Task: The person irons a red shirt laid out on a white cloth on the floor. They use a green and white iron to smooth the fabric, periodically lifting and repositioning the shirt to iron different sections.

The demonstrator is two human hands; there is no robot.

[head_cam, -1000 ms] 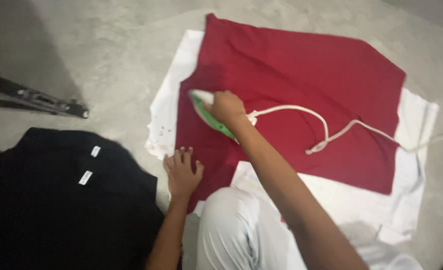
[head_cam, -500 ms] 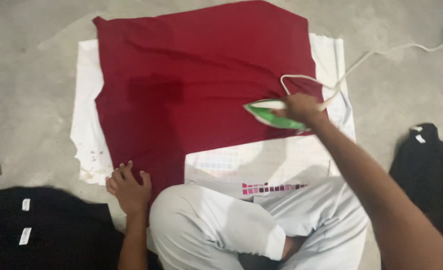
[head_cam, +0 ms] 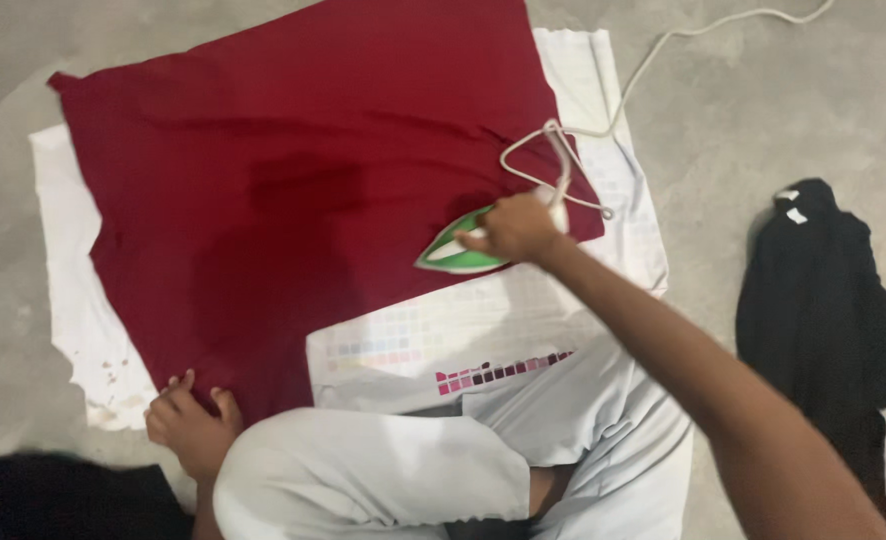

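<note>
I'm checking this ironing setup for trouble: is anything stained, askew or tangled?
Yes. The white sheet under the red cloth has small brownish spots near its lower left corner. The red cloth lies skewed across the sheet, with a darker patch at its middle. The iron's cord is looped on the cloth behind the green iron, held by the right hand.

The red garment is matt woven cloth, mostly smooth with a few soft creases and one darker patch at its middle. Under it lies a white sheet of thin cloth, stained near one corner. The iron has a glossy green-and-white plastic shell, and its cord looks smooth and pale. The floor is rough, matt grey concrete. The black clothing is dull, soft fabric.
</note>
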